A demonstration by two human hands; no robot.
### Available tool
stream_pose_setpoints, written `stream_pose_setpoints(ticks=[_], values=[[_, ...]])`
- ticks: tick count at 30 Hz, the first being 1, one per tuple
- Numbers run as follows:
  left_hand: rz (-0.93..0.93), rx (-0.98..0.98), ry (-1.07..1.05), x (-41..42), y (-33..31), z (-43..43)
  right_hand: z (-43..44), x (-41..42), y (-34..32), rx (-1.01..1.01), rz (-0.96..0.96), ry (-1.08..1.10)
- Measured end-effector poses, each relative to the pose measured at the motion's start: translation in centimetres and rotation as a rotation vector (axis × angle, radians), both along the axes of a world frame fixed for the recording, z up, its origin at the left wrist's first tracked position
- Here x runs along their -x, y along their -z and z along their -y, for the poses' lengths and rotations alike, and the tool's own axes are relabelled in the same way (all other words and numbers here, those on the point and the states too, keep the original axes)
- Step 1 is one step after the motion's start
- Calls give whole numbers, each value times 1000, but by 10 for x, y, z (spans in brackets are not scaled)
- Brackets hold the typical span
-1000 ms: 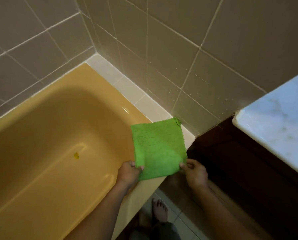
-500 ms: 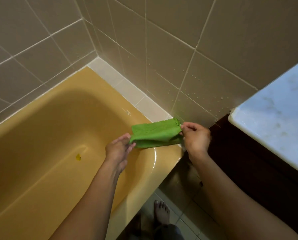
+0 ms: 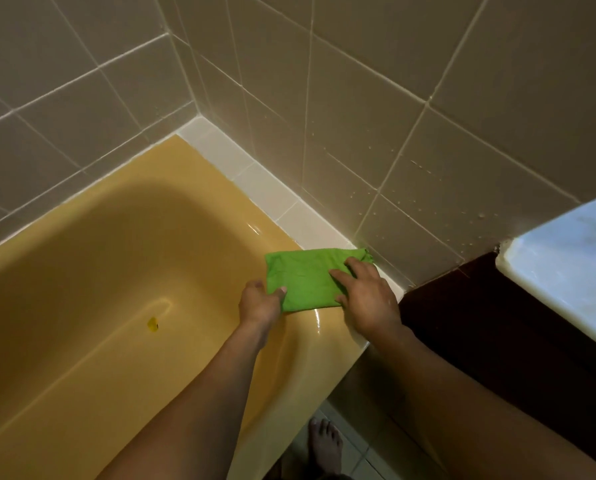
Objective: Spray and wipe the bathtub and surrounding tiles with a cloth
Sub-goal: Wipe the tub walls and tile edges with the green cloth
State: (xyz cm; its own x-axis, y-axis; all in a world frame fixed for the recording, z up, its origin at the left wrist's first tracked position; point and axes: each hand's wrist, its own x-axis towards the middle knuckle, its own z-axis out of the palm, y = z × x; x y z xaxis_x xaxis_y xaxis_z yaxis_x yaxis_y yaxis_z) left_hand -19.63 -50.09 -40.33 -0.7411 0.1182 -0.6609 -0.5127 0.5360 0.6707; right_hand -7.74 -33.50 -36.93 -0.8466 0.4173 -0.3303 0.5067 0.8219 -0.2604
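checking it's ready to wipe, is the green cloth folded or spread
Folded: the green cloth lies as a doubled band on the bathtub rim.

Under the fingers (image 3: 355, 266) of the right hand (image 3: 369, 299), the green cloth (image 3: 307, 278) is soft, matt, nappy fabric. Just below them the yellow bathtub (image 3: 116, 271) is smooth and glossy, with a glint on its rim. Beyond the fingers the wall tiles (image 3: 463, 150) are smooth glazed ceramic, beaded with droplets. To their right, the tabletop (image 3: 573, 271) looks like polished veined stone.
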Motion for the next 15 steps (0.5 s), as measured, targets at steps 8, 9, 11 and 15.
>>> stream_pose_setpoints(ticks=[8, 9, 11, 15], values=[[-85, 11, 259, -13, -19, 11, 20, -34, -4, 108, -52, 178], [-110, 10, 308, -15, -24, 11, 23, -40, -8, 126, -6, 190], [-148, -19, 384, -18, -32, 11, 30, -52, -16, 110, 73, 188], [-219, -71, 565, -19, -49, 5, 35, -59, -20, -56, -66, 69]])
